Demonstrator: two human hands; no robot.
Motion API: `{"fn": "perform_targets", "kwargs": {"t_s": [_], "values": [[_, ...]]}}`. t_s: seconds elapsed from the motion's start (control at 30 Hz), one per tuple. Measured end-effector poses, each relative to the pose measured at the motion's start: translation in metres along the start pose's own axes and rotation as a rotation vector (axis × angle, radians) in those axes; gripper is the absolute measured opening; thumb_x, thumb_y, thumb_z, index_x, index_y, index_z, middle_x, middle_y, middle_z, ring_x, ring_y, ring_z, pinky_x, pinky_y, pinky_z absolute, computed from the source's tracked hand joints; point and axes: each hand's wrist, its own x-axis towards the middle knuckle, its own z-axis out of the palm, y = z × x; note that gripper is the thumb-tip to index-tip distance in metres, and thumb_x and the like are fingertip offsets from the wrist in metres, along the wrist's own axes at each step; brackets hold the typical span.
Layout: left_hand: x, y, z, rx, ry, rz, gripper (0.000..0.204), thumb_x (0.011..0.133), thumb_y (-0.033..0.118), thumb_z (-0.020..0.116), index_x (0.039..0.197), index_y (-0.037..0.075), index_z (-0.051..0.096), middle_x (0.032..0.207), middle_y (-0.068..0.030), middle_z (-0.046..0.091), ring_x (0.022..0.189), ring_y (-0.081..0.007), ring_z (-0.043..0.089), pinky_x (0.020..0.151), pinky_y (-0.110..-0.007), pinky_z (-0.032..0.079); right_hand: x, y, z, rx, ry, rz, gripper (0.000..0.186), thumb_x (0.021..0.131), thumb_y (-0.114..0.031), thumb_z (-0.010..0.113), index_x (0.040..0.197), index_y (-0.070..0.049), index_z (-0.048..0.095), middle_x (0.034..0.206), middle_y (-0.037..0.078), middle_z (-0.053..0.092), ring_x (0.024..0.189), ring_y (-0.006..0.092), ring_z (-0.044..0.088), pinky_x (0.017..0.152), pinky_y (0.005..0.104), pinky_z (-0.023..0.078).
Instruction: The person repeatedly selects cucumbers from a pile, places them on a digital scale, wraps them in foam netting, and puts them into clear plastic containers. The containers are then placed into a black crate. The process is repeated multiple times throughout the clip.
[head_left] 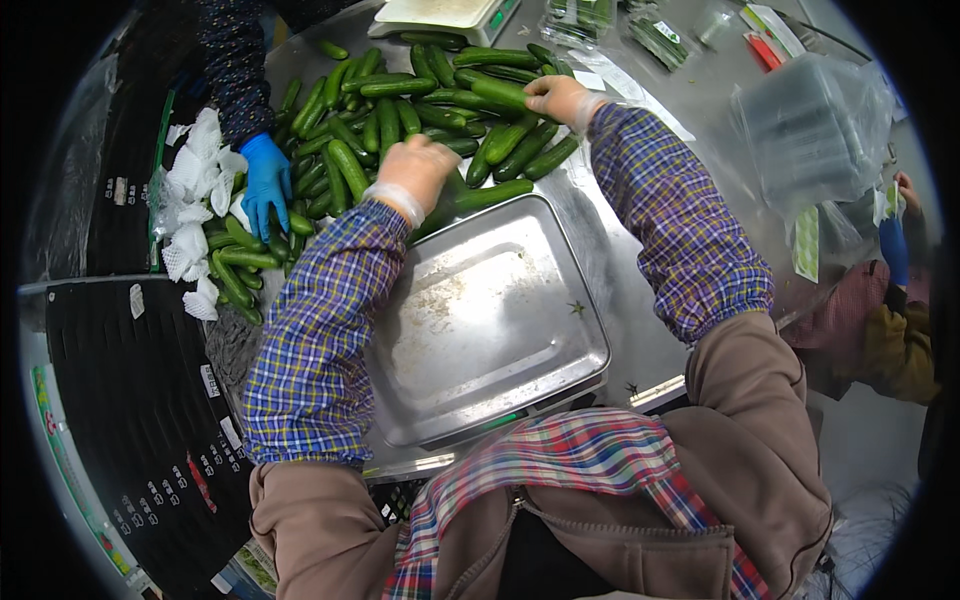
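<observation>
Small green cucumbers (pixel 345 165) lie in a large pile on the metal table. My right hand (pixel 563 102), in a clear glove, pinches the end of a cucumber (pixel 500 93) at the pile's right side. Over the near middle of the pile is my left hand (pixel 415 172), also in a clear glove. Its fingers curl down among the cucumbers, and what they close on is hidden. Just below my hands sits a shallow metal tray (pixel 480 320) holding only small specks and a bit of plant debris.
A co-worker's blue-gloved hand (pixel 266 185) reaches into the pile's left side, beside white foam netting (pixel 200 170). At the top stands a scale (pixel 445 15). Packed cucumbers (pixel 655 40) lie at far right, near a clear plastic bin (pixel 815 130). Another person (pixel 870 320) is at the right edge.
</observation>
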Motion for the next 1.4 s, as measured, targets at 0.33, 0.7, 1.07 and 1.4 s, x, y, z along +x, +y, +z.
{"fn": "perform_targets", "kwargs": {"t_s": [0.33, 0.7, 1.07, 1.4], "values": [[0.035, 0.014, 0.007, 0.239, -0.564, 0.243, 0.051, 0.077, 0.015, 0.064, 0.126, 0.024, 0.053, 0.122, -0.0007, 0.055, 0.114, -0.0244, 0.045, 0.09, -0.043, 0.038, -0.169, -0.051, 0.025, 0.206, -0.23, -0.711, 0.029, 0.085, -0.019, 0.063, 0.11, -0.005, 0.06, 0.096, 0.012, 0.059, 0.096, 0.028, 0.058, 0.083, 0.0373, 0.049], [0.031, 0.003, 0.003, 0.184, -0.487, 0.22, 0.036, 0.079, 0.01, 0.061, 0.113, 0.021, 0.063, 0.111, 0.0029, 0.062, 0.11, -0.0199, 0.048, 0.096, -0.041, 0.036, -0.124, -0.024, 0.018, -0.166, 0.207, -0.662, 0.021, 0.079, -0.014, 0.064, 0.099, -0.01, 0.065, 0.095, 0.008, 0.063, 0.092, 0.0285, 0.059, 0.083, 0.038, 0.048], [-0.011, -0.031, -0.059, -0.33, -0.126, -0.577, 0.037, 0.088, 0.024, 0.062, 0.114, -0.001, 0.057, 0.112, -0.021, 0.059, 0.106, -0.0342, 0.057, 0.091, -0.037, 0.044, -0.077, 0.03, 0.033, -1.015, 0.069, -0.354, 0.027, 0.085, -0.01, 0.051, 0.11, -0.015, 0.062, 0.107, 0.002, 0.062, 0.112, 0.0178, 0.052, 0.1, 0.0556, 0.03], [-0.106, 0.037, -0.064, -1.348, 0.019, -0.742, 0.028, 0.094, 0.018, 0.054, 0.114, -0.001, 0.054, 0.086, -0.0014, 0.055, 0.075, -0.0111, 0.051, 0.071, -0.025, 0.043, -0.184, -0.063, -0.005, -0.105, 0.2, -0.953, 0.027, 0.075, -0.018, 0.068, 0.098, -0.006, 0.061, 0.085, 0.01, 0.061, 0.086, 0.0277, 0.06, 0.083, 0.042, 0.046]]}}
